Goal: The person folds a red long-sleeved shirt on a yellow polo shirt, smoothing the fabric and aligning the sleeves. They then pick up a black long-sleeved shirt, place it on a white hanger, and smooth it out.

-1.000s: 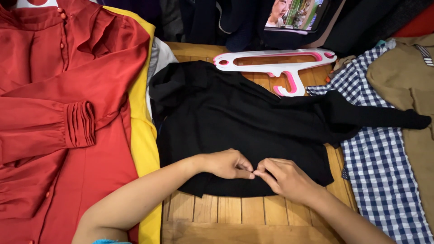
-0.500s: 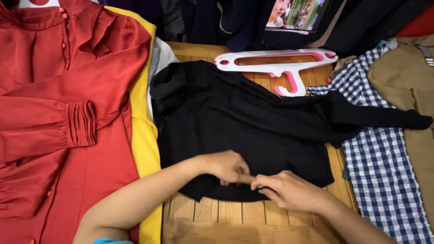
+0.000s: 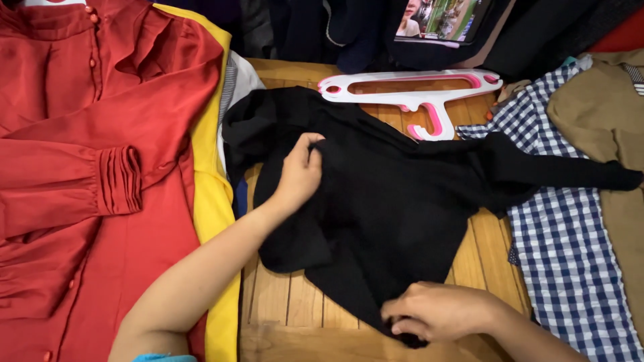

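Head view: a black top (image 3: 396, 194) lies crumpled across the middle of a slatted wooden tabletop (image 3: 288, 308), one long sleeve stretched out to the right over a blue-and-white checked shirt (image 3: 570, 261). Its cloth is soft, matte and thin, and it bunches into loose folds. The left hand (image 3: 300, 173) rests on the top's upper left part, fingers (image 3: 315, 144) curled together and pinching a fold of the cloth. The right hand (image 3: 436, 312) sits at the lower edge, fingers (image 3: 402, 328) closed on the hem near the tabletop's front. Left of the top lie a glossy red blouse (image 3: 87, 167) with pleated cuffs and a yellow garment (image 3: 211, 201). A white-and-pink plastic hanger (image 3: 416, 87) lies just behind.
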